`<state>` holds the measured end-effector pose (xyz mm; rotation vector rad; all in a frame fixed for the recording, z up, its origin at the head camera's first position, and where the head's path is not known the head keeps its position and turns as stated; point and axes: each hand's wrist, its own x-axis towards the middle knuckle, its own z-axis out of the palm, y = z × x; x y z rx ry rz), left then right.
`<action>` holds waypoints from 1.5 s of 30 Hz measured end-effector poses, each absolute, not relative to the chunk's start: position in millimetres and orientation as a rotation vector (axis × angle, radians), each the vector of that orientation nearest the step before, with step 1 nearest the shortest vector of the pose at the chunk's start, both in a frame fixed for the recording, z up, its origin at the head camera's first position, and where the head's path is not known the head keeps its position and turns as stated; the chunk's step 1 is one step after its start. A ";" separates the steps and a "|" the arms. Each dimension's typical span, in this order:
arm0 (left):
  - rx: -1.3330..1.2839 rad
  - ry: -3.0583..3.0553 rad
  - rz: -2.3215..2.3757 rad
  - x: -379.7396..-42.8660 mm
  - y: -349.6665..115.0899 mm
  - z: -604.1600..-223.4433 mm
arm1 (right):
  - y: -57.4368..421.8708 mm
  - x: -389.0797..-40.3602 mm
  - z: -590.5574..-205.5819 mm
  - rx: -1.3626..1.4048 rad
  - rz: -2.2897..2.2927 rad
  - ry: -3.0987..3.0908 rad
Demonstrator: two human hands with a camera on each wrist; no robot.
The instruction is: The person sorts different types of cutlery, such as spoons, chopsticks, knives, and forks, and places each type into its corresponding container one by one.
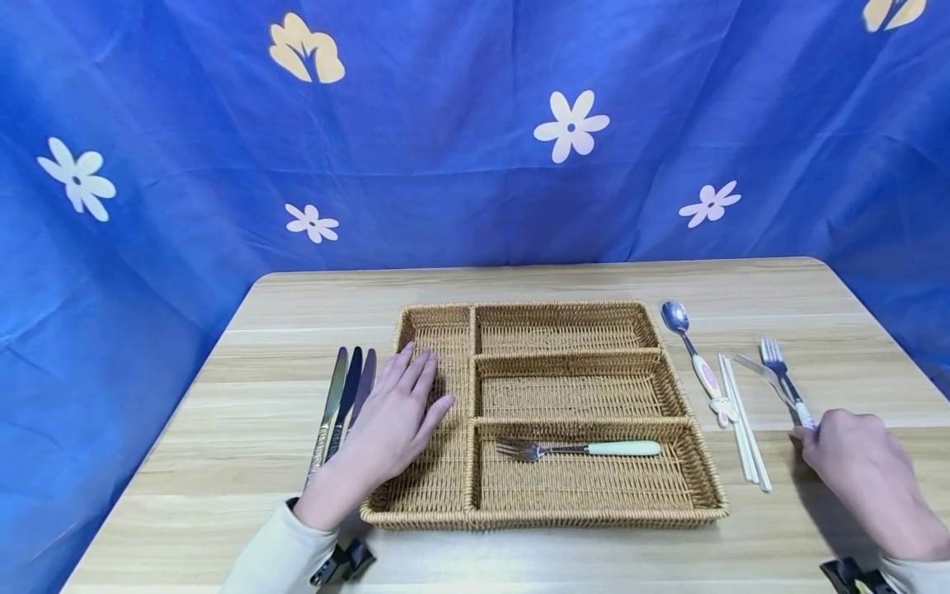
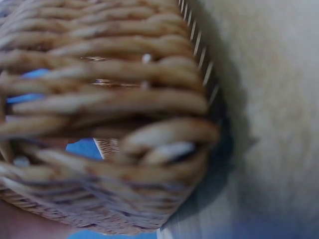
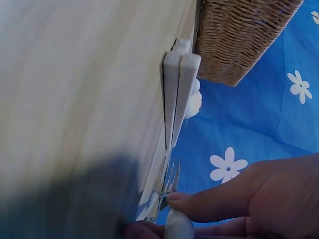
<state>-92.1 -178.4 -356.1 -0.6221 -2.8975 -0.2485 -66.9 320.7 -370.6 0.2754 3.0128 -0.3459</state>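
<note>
At the table's right side, my right hand (image 1: 864, 470) pinches a fork (image 3: 172, 181) between thumb and fingers, its pale handle end (image 3: 178, 226) showing in the right wrist view. Beside it lies a second fork (image 1: 773, 356); the hand covers part of the handles. My left hand (image 1: 397, 417) lies over the left rim of the wicker tray (image 1: 594, 518), fingers extended into the long left compartment, holding nothing. Inside the tray's front compartment is a fork with a mint-green handle (image 1: 623, 448). Wicker weave (image 2: 99, 109) fills much of the left wrist view.
Several table knives (image 1: 345, 396) lie left of the tray, partly behind the left forearm. Between tray and right hand are a spoon with a rabbit handle (image 1: 705, 375) and white chopsticks (image 1: 745, 429). A blue flowered cloth (image 1: 445, 165) hangs behind the wooden table (image 1: 223, 462).
</note>
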 end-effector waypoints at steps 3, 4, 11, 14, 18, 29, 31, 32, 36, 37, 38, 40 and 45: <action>-0.588 -2.918 -0.276 -91.7 -178.1 -355.8 | 320.1 -64.6 -370.3 0.243 -0.357 3.076; -0.576 -2.928 -0.276 -91.4 -178.0 -355.5 | 319.4 -63.7 -370.3 0.227 -0.364 3.109; -0.534 -2.943 -0.229 -91.5 -177.7 -354.8 | 311.5 -61.4 -367.0 0.070 -0.387 3.379; -0.526 -2.953 -0.237 -91.9 -177.7 -355.3 | 307.2 -63.9 -364.5 -0.047 -0.386 3.488; -0.523 -2.963 -0.251 -92.0 -177.8 -355.4 | 299.8 -68.6 -361.2 -0.194 -0.406 3.586; -0.531 -2.961 -0.232 -91.7 -178.3 -355.1 | 280.2 -80.8 -353.8 -0.353 -0.473 3.580; -0.536 -2.957 -0.227 -91.7 -178.5 -355.0 | 279.2 -81.4 -353.8 -0.379 -0.493 3.576; -0.538 -2.954 -0.224 -91.8 -178.6 -355.2 | 279.0 -81.5 -354.0 -0.394 -0.501 3.575; -0.544 -2.938 -0.226 -92.3 -178.8 -355.3 | 277.7 -82.3 -354.0 -0.474 -0.515 3.581; -0.545 -2.936 -0.224 -92.4 -178.9 -355.4 | 276.8 -82.5 -353.8 -0.496 -0.513 3.583; -0.546 -2.936 -0.222 -92.4 -179.0 -355.5 | 275.6 -82.4 -353.7 -0.519 -0.511 3.586; -0.547 -2.936 -0.219 -92.4 -179.0 -355.7 | 272.3 -82.3 -353.0 -0.564 -0.514 3.587; -0.545 -2.938 -0.229 -92.1 -178.8 -355.8 | 263.2 -80.4 -351.4 -0.618 -0.534 3.576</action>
